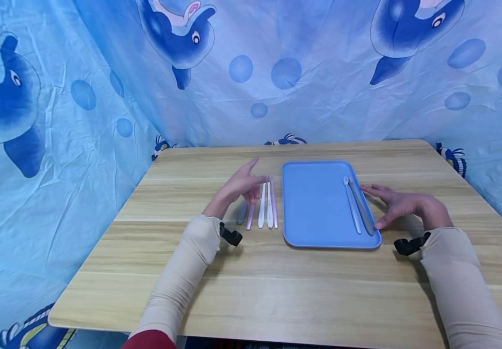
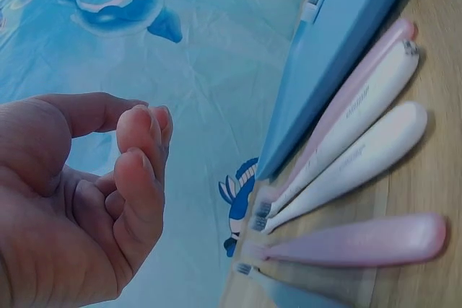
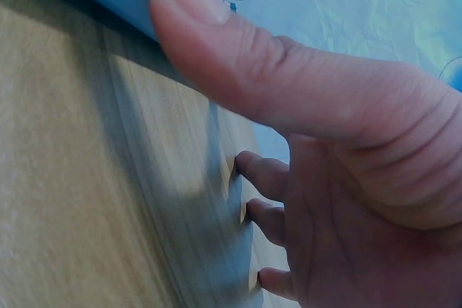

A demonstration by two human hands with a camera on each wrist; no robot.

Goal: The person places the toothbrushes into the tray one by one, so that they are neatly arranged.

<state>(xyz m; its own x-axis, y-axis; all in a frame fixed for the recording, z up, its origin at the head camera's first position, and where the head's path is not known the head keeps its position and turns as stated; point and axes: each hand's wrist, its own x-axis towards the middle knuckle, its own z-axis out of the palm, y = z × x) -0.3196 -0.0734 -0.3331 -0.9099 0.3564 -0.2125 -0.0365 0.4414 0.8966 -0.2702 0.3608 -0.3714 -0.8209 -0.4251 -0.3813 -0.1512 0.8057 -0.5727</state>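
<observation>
From the head view, I see a blue tray lying on the desk, nearer its far edge than its near one; a pale toothbrush and a grey toothbrush lie along the tray's right edge, leaving its left side bare. Just off the tray's left edge sits a row of toothbrushes, heads toward the desk's far edge, apparently spaced so each handle stays separate. The left hand hangs over the row's left end, while the right hand touches the tray's right edge, probably to steady it. The left wrist view shows that hand's fingers loosely bent and close together, holding nothing; whether thumb and fingertips meet, I can't tell. In the right wrist view, the thumb rests against the tray's edge and the fingers are spread, their tips down at the desk. The desk is pale, wood-grained; behind hangs wrinkled blue cloth printed with whales and bubbles.
</observation>
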